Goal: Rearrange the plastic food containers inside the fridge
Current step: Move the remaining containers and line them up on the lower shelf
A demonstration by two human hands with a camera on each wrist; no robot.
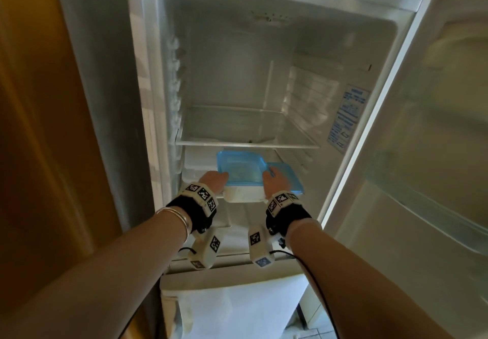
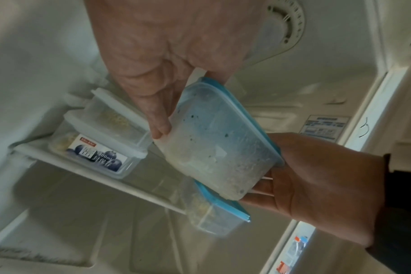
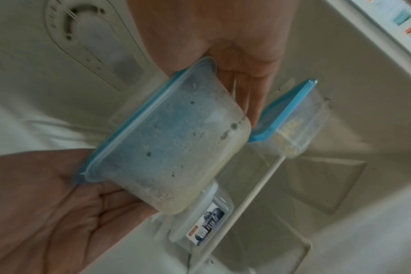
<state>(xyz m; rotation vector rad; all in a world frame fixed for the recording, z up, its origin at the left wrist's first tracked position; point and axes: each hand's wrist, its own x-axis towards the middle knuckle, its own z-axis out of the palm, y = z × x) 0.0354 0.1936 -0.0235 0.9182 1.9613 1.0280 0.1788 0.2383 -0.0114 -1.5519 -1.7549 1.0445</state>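
Both forearms reach into the open fridge [image 1: 158, 79]; left hand [image 1: 214, 180] and right hand [image 1: 274, 181] hold one blue-lidded container [image 1: 241, 177] between them, lifted clear, in front of the lower glass shelf [image 2: 101, 178] and below the upper glass shelf [image 1: 248, 144]. Left hand's fingers [image 2: 157, 118] are curled onto the left end wall with the thumb at the lid rim; right hand's fingers [image 3: 249, 96] wrap the right end the same way, so both hands are grasping the container, neither released.

Second blue-lidded container [image 1: 286, 180] sits just right of and behind the held one, on the shelf's front edge. At far left of that shelf sits a clear labelled container [image 2: 99, 153] with a white-lidded clear container [image 2: 115, 113] behind it.

Handling, judged:
- Held tub is thin translucent plastic and looks stiff enough for a side grip, though the walls may flex if squeezed hard.
- Contents look like a shallow pale layer at the bottom, so probably light.
- Walls look frosted or wet with condensation, so likely slippery; grip under the lid's overhanging rim is safer than on the bare tapered wall.
- Lid is snap-on; carrying by the lid alone risks it popping off.
- Best hold: two opposite short ends, fingers under the rim, kept level.
- Not fragile, but a tilt could shift the contents.
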